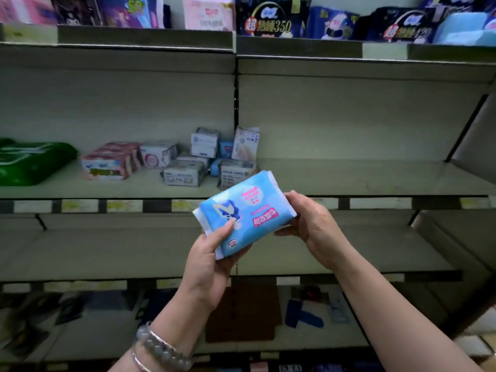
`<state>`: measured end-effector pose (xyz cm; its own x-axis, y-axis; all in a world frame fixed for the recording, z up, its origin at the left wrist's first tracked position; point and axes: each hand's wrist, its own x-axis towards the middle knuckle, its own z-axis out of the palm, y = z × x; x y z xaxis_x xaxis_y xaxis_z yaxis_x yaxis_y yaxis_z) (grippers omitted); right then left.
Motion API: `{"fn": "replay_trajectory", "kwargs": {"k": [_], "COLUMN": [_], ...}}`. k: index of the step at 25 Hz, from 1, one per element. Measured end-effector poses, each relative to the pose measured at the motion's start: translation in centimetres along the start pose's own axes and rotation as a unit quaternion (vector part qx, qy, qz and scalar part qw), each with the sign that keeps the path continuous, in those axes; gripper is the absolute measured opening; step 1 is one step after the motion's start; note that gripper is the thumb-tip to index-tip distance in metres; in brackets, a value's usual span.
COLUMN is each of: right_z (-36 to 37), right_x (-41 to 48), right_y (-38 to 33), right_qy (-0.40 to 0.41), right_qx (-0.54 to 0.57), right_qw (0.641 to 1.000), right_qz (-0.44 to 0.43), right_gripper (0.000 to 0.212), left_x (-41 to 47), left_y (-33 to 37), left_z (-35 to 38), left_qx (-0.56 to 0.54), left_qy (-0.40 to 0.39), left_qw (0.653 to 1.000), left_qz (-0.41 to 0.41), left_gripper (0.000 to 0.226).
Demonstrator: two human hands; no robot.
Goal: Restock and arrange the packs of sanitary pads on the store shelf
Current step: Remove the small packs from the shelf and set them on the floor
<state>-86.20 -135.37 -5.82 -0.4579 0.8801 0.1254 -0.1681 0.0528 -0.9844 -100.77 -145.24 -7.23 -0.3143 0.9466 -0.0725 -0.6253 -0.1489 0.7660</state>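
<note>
Left hand (212, 253) and right hand (314, 224) together grip one blue pack (241, 213) in the air before the middle shelf (362, 178).

The left hand's thumb lies on the printed face with fingers curled under the lower-left end, and the right hand's fingers wrap the upper-right end — so the long axis slants up from left to right. The shelf board lies ahead and slightly higher. A cluster of small packs (188, 162) sits to the left on it, and the bare stretch is nearer the right hand. The pack looks soft — pale blue, pink labels askew, white sealed ends.
</note>
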Motion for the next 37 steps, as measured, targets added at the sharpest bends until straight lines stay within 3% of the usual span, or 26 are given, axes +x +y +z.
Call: {"fn": "replay_trajectory", "kwargs": {"k": [3,8,12,15,18,21,26,32,37], "right_z": [6.0,12.8,14.6,15.6,16.6,16.8,14.2,9.9,5.5], "right_x": [0.1,-0.1,-0.9,-1.7,-2.5,-3.2,-4.1,-3.6,-3.1], "right_y": [1.1,0.9,0.2,-0.6,-0.6,-0.1,0.4,0.1,0.1], "right_qy": [-0.043,-0.026,-0.035,-0.103,-0.138,-0.092,-0.06,0.019,0.05], "right_qx": [0.036,0.108,0.015,-0.097,-0.153,-0.129,-0.149,-0.089,-0.053], "right_qw": [0.998,0.994,0.999,0.99,0.977,0.987,0.986,0.996,0.997], "right_qz": [0.011,-0.007,0.002,0.031,0.05,0.035,0.029,-0.003,-0.026], "right_gripper": [0.03,0.038,0.042,0.045,0.048,0.045,0.051,0.037,0.041], "left_x": [-0.5,-1.7,-1.5,-1.3,-1.4,-1.4,-1.3,-1.0,-1.4], "left_y": [2.2,6.3,10.2,11.7,12.4,12.3,10.9,7.7,4.7], "left_z": [-2.5,-6.6,-10.5,-11.7,-11.9,-12.2,-11.2,-8.2,-5.7], "left_qx": [-0.022,0.035,0.059,0.122,0.167,0.17,0.105,0.102,0.161], "left_qy": [-0.004,-0.032,0.009,-0.024,-0.067,-0.059,0.038,0.037,0.021], "left_qw": [0.999,0.998,0.996,0.99,0.982,0.981,0.991,0.992,0.986], "left_qz": [0.026,0.045,0.059,0.066,0.051,0.066,0.074,0.058,0.043], "left_gripper": [0.042,0.043,0.05,0.064,0.057,0.034,0.012,0.012,0.017]}}
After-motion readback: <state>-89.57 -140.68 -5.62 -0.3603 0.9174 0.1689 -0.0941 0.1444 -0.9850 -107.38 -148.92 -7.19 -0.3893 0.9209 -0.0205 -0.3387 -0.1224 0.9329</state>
